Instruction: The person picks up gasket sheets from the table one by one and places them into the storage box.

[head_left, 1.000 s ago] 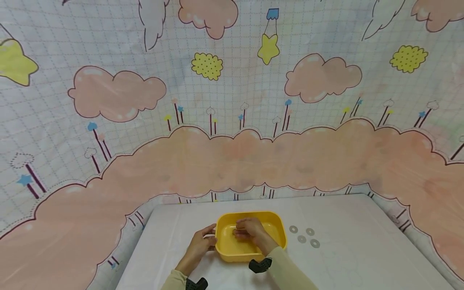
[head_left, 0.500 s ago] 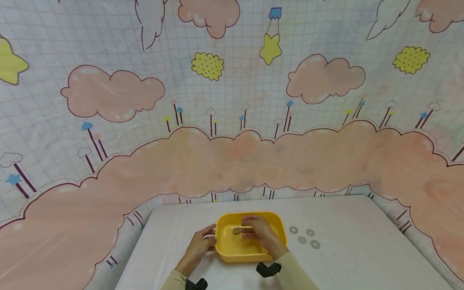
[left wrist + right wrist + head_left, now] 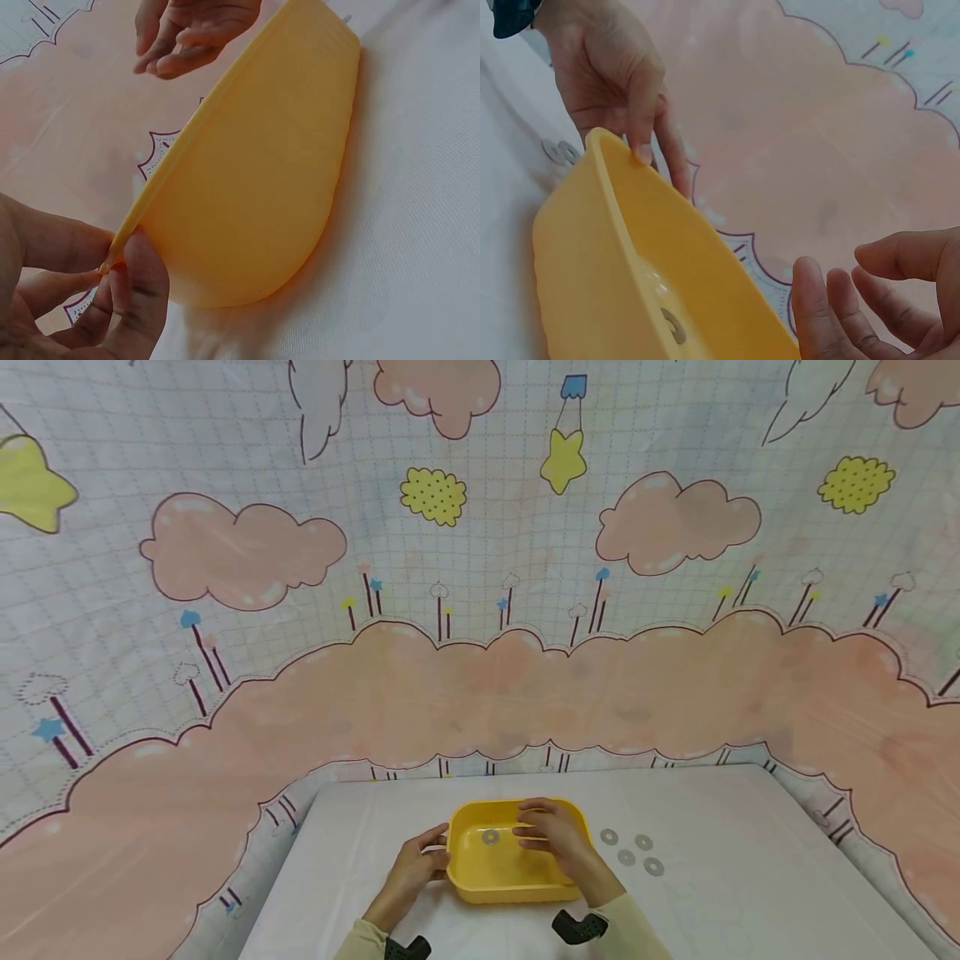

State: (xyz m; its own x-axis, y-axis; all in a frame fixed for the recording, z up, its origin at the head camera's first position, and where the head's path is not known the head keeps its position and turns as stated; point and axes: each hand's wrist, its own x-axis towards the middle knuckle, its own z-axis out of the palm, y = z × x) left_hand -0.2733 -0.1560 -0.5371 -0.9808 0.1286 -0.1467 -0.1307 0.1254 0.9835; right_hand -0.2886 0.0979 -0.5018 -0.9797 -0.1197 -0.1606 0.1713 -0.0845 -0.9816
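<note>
A shallow yellow plastic tray with rounded corners stands on the white table. My left hand pinches its left rim between thumb and fingers, seen closely in the left wrist view, where the tray wall fills the middle. One flat grey washer lies on the tray floor, and the right wrist view shows this washer too. Over the right part of the tray hovers my right hand, its fingers spread apart and relaxed, with nothing held between them.
Several similar loose washers lie on the table to the right of the tray. A couple more rings show beside the left hand in the right wrist view. A patterned cloth hangs behind the table.
My right hand has drawn back rightward across the tray. The washer on the tray floor, earlier at its fingertips, now lies apart from it. The left hand has stayed at the rim.
</note>
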